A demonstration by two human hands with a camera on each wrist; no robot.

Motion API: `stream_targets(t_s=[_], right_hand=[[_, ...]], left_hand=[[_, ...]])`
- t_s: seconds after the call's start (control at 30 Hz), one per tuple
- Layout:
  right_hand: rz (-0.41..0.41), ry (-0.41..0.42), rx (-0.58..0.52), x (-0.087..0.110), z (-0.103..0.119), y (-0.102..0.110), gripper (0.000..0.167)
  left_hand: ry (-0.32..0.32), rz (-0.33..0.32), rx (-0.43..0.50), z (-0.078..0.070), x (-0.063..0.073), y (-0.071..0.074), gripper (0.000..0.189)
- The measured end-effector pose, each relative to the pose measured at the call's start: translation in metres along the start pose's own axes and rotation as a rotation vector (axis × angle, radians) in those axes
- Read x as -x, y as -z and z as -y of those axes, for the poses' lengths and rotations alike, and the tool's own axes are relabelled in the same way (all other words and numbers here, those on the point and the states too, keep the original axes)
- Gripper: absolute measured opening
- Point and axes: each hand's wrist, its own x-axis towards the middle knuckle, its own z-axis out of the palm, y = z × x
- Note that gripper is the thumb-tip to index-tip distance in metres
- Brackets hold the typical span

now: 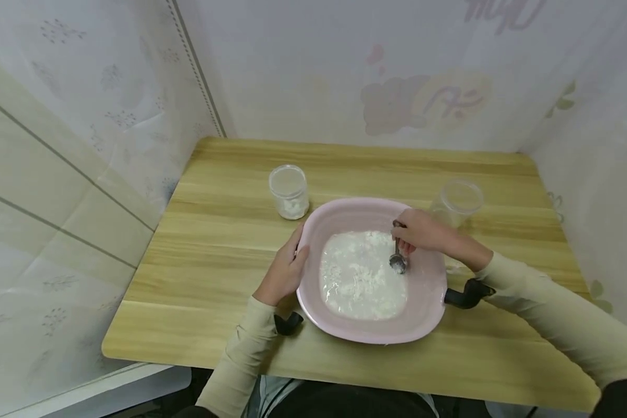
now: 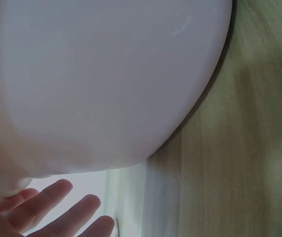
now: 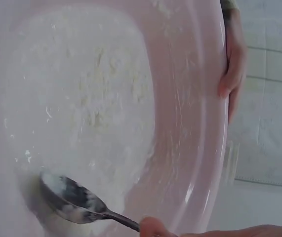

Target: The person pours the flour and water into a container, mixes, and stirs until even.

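Observation:
A pink basin (image 1: 313, 302) stands on the wooden table, with a milky white liquid (image 1: 363, 284) and pale lumps floating in it. At its left rim my left hand (image 1: 284, 267) rests, thumb on the rim; in the left wrist view the other fingers (image 2: 69, 212) spread loosely beneath the outer edge. Over the right side of the basin my right hand (image 1: 420, 231) grips the handle of a metal spoon (image 1: 397, 262). The bowl of the spoon (image 3: 74, 200), smeared with white residue, lies at the liquid's surface in the right wrist view.
Behind the basin to the left is a clear jar (image 1: 288, 191) with white stuff at its bottom. A clear container (image 1: 461, 200) stands behind my right forearm. Patterned white walls (image 1: 313, 69) border the wooden table (image 1: 214, 232) at the back and sides.

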Motion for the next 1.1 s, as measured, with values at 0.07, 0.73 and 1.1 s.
stream_targets(t_s=[0.07,0.73,1.1], right_hand=[[-0.039,-0.024,-0.043,-0.005,-0.002,0.004,0.033],[-0.093,0.094,-0.365,-0.061,0.034,-0.024,0.034],[0.167,0.193,-0.381,-0.04,0.058,-0.05,0.031]], left_hand=[[-0.008,-0.001,-0.003,0.0,0.0,0.0,0.059],[-0.014,-0.014,-0.033,0.0,-0.004,-0.002,0.06],[-0.012,-0.034,-0.035,0.0,-0.002,-0.002,0.06]])
